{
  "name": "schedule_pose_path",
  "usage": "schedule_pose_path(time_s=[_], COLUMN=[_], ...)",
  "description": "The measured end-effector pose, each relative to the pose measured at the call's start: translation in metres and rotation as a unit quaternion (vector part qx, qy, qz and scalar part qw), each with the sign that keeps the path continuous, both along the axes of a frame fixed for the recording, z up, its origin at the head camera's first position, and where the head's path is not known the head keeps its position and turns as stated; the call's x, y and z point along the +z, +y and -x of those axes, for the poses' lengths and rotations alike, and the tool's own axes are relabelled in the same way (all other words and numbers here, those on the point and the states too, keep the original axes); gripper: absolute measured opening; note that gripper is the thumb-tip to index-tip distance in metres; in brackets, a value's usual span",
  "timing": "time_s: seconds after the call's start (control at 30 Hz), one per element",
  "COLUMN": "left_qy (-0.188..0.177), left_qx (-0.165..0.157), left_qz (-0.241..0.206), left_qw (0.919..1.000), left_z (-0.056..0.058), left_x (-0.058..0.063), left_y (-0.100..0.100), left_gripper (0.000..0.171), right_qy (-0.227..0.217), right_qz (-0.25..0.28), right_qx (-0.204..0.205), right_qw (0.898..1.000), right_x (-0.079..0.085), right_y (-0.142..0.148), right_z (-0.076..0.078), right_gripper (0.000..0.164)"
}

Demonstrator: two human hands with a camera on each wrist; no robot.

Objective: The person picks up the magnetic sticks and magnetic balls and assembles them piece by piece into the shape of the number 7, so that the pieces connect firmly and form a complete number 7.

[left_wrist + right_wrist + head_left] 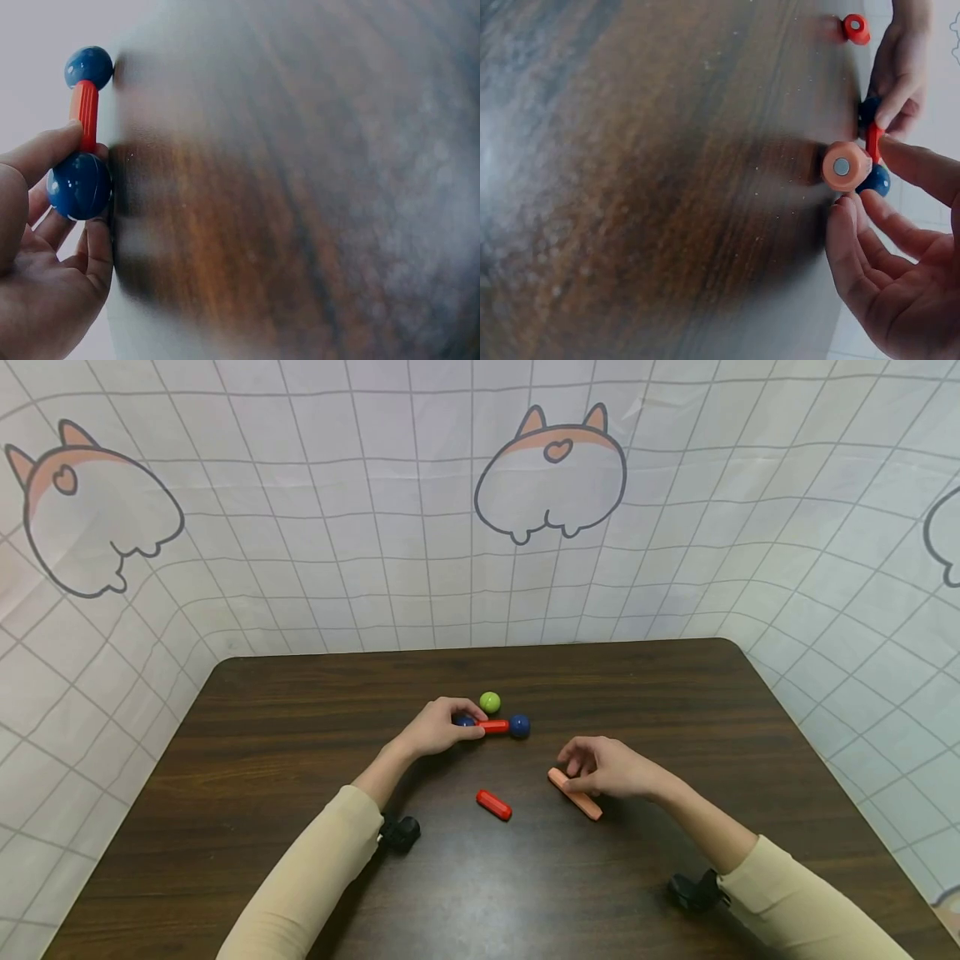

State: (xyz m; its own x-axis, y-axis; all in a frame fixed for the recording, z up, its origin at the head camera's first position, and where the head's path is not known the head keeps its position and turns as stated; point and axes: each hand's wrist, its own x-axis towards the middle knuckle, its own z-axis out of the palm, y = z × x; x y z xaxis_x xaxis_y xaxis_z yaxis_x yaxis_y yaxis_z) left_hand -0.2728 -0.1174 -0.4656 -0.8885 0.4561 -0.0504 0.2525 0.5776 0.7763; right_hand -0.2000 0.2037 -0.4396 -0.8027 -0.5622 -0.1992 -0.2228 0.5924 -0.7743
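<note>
Red, ribbed rod (495, 727) between glossy blue balls (519, 726): the left hand (437, 727) pinches it, far on the wood-grained tabletop (480, 877); nearer, rightward, the right hand (611, 767) pinches an orange stick (585, 802). Gridded cloth (420, 468) hangs behind.

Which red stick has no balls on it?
The front red stick, lying alone. The other red stick, held by the left hand, has a blue ball at each end.

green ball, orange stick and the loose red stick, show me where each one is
Green ball (490, 702): head view, middle of its visible surface.
Orange stick (581, 800): head view, near the middle of its length.
Loose red stick (494, 805): head view, middle of its length.
</note>
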Motion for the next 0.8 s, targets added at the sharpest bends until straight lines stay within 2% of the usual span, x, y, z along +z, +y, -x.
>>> schedule_pose_path(time_s=[0.37,0.8], left_qy=[-0.003,-0.003], left_qx=[-0.003,-0.006], left_qz=[-0.002,-0.004], left_qw=[1.0,1.0], left_z=[0.0012,0.0014], left_x=[-0.0001,-0.0006], left_y=[-0.0005,-0.0009], left_gripper=[0.018,0.019], right_qy=[0.008,0.006], right_qz=[-0.019,-0.024], right_qx=[0.01,0.027], right_qw=[1.0,0.999], right_x=[0.0008,-0.0011], right_y=[-0.0026,-0.0047], right_z=[0.0004,0.0015], right_gripper=[0.038,0.026])
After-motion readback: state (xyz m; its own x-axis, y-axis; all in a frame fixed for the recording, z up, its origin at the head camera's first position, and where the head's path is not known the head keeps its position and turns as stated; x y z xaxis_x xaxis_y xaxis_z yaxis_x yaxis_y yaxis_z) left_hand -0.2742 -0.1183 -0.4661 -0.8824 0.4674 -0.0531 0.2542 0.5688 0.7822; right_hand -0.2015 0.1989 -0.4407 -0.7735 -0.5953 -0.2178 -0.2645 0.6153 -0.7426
